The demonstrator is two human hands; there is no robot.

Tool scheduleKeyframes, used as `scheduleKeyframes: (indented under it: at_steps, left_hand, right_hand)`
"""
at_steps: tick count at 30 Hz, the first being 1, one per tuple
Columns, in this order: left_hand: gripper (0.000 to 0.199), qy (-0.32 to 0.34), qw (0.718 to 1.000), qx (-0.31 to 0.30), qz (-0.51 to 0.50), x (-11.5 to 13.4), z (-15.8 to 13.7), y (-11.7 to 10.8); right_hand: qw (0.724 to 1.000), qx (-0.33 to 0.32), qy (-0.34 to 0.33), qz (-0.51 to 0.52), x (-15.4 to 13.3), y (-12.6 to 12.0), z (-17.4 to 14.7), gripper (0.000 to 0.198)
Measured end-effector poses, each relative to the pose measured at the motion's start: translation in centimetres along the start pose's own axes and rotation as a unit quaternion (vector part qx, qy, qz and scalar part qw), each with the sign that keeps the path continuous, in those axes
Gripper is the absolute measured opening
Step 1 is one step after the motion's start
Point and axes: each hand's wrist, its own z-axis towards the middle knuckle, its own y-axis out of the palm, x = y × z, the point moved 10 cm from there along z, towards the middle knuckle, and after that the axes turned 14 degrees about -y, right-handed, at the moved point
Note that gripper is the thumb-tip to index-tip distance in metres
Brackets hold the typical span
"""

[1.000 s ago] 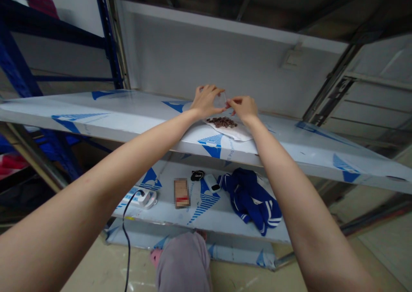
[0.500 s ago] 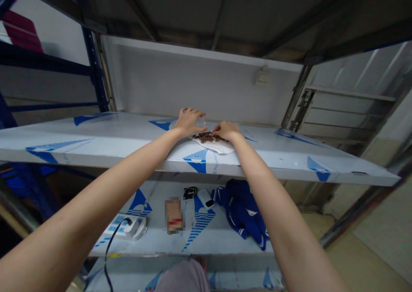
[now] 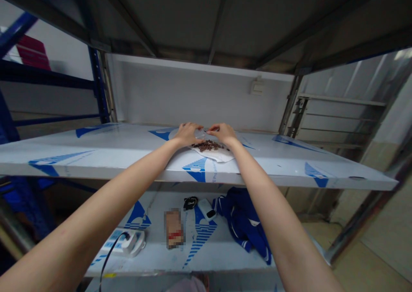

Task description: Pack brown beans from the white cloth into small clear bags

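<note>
Glossy film-covered metal shelf (image 3: 96, 150); on it matt white paper (image 3: 219, 155), perhaps plastic, under rough brown bits (image 3: 207, 146).

Both long forearms run bare from elbow to wrist, with no sleeve, watch, ring or glove on the left hand (image 3: 188, 133) or the right hand (image 3: 223, 133), and a bit of pale mauve cloth shows below.

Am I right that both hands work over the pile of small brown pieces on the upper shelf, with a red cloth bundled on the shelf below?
Not quite: the head view shows the bundled cloth on the lower shelf is dark blue with white stripes, not red. The rest holds.
</note>
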Motion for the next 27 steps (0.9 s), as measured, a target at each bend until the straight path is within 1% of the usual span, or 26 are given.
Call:
scheduleKeyframes:
  at_steps: [2, 4, 9, 12, 14, 15, 16, 18, 21, 24, 27]
  left_hand:
    - [0.054, -0.001, 1.0, -0.016, -0.019, 0.1, 0.0, 0.2]
    - [0.056, 0.007, 0.998, -0.033, -0.044, 0.3, -0.1, 0.4]
    - [0.053, 0.022, 0.994, -0.039, -0.104, 0.5, 0.0, 0.4]
    - [0.052, 0.02, 0.992, -0.042, -0.118, 0.2, 0.4, 0.6]
    - [0.052, 0.013, 0.993, -0.031, -0.113, -0.2, 0.6, 0.6]
    - [0.051, 0.01, 0.994, -0.024, -0.109, -0.4, 0.7, 0.6]
    - [0.05, 0.007, 0.994, -0.019, -0.103, -0.6, 0.8, 0.6]
    - [0.049, 0.002, 0.996, -0.016, -0.092, -0.9, 0.9, 0.8]
    - [0.052, -0.001, 0.996, -0.021, -0.082, -1.2, 1.0, 1.0]
    - [0.053, -0.004, 0.997, -0.024, -0.079, -1.3, 0.9, 1.0]
    - [0.051, -0.017, 0.997, -0.026, -0.067, -1.6, 0.9, 1.1]
  right_hand:
    - [1.0, 0.006, -0.018, 0.016, -0.5, 0.0, 0.2, 0.019]
    - [1.0, 0.003, -0.029, 0.009, -0.9, 0.1, 0.2, 0.02]
    - [0.999, -0.011, -0.041, -0.018, -1.7, 0.4, 0.1, 0.024]
    - [0.999, 0.012, -0.015, -0.042, -0.9, -0.3, 0.1, 0.027]
    - [0.998, 0.03, 0.024, -0.056, 0.3, -0.9, 0.0, 0.025]
    - [0.997, 0.025, 0.046, -0.057, 0.9, -0.9, -0.2, 0.024]
    - [0.996, 0.01, 0.063, -0.055, 1.4, -0.6, -0.3, 0.024]
    - [0.995, -0.047, 0.073, -0.046, 1.8, 0.6, -0.6, 0.024]
    - [0.99, -0.127, 0.047, -0.032, 1.1, 2.2, -1.0, 0.022]
    - [0.987, -0.152, 0.039, -0.021, 0.5, 2.7, -1.3, 0.018]
    - [0.989, -0.14, 0.039, -0.01, 0.5, 2.6, -1.2, 0.016]
